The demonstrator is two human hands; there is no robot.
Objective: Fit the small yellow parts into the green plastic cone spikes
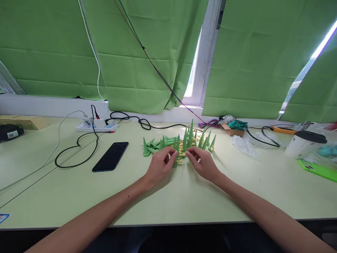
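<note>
Both my hands are at the front of a cluster of pointed green plastic cones (190, 135) and small yellow plastic pieces (181, 148). The fingertips of my left hand (161, 164) are closed on a green cone (175, 163) standing at the near edge of the cluster. My right hand (203, 162) is pinched just to the right; whatever is between its fingertips is too small to make out. Several cones stand upright at the right, such as one cone (212, 143), while others lie on their sides at the left, partly hidden behind my left hand.
Left of the cluster lies a black phone (110, 156), with a power strip (97, 125) and looping black cable (71, 166) beyond. To the right are a small cardboard box (232, 130), clear plastic bags (244, 144), a lidded paper cup (304, 144) and a green phone case (317, 170).
</note>
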